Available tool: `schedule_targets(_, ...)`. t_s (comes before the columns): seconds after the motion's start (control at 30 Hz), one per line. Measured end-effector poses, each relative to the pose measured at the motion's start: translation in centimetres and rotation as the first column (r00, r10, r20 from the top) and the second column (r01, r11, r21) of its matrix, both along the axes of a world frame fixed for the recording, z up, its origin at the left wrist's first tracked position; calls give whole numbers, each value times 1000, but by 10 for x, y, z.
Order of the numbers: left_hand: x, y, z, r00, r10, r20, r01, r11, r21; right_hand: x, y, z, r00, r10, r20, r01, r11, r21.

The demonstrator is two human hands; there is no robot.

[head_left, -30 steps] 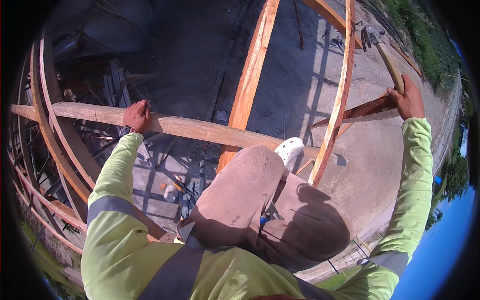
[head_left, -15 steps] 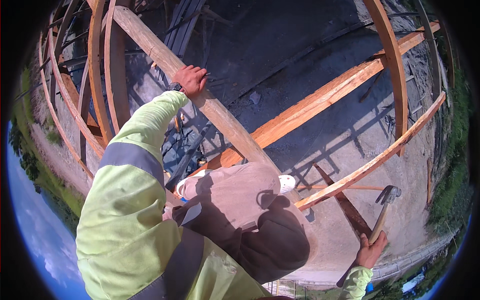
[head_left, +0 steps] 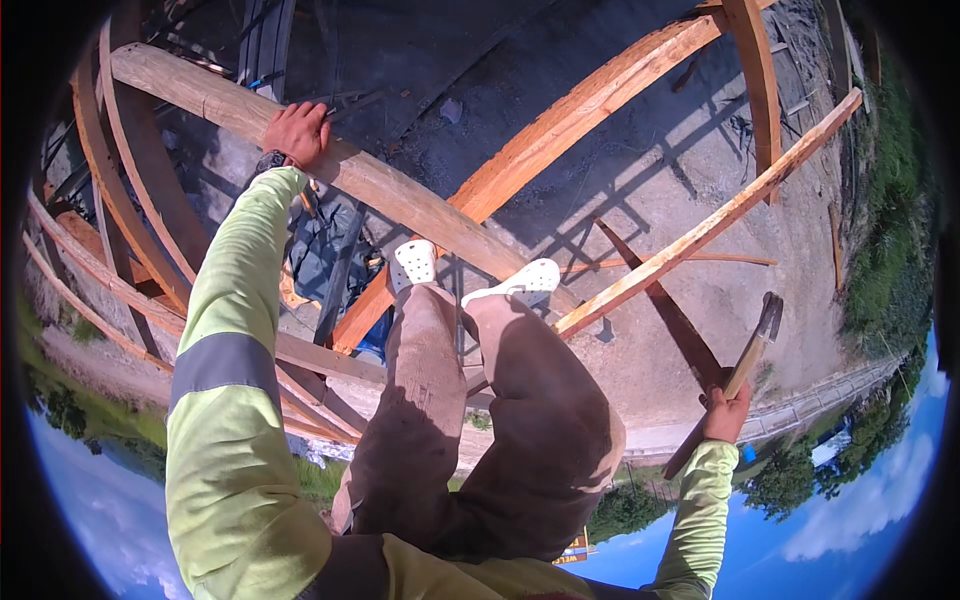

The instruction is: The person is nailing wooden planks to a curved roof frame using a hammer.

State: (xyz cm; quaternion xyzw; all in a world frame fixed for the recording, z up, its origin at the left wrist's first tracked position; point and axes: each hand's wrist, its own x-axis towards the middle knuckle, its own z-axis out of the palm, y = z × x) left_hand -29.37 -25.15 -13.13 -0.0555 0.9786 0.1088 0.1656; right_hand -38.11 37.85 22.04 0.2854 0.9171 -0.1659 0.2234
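Note:
My left hand grips the edge of a long, pale wooden beam, its fingers curled over the upper side. A dark watch sits on that wrist. Off to the right, my right hand is closed round the wooden handle of a claw hammer, whose metal head points up and away from me. Below the hammer, a dark plank slants downward, apart from its head. My white clogs are at the pale beam, between the two hands.
An orange-brown timber crosses under the pale beam. A thinner rafter runs up to the right. Curved-looking timbers stand at the left. Far below lies concrete ground with shadows, and blue sheeting or cloth beneath the beam.
The view has tilted, so the beam and left hand appear farther left. Both clogs and legs show more fully. The hammer has risen in the picture, its head turned more upright.

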Motion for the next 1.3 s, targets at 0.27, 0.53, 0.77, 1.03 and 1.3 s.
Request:
schedule_targets(0.27, 8, -11, -9, 999, 20, -30, -22, 997, -70, -1, -11, 0, 999, -23, 36, 27, 991, -129)
schedule_targets(0.53, 7, -11, -20, 989, 18, 148, 1, 992, -128, 10, -26, 4, 999, 49, 15, -48, 997, -59)
schedule_targets(0.77, 40, -43, -56, 801, 504, 322, -557, 825, 94, -3, -81, -5, 967, 252, -26, -253, 961, -108)
schedule_targets(1.03, -127, 88, 141, 474, 334, 815, -729, 668, 151, 44, -85, -28, 973, 227, -34, -228, 973, -33)
schedule_targets(1.3, -293, 40, 167, 839, 101, 534, -304, 902, 308, 55, -133, -59, 963, 269, -33, -270, 962, -49)
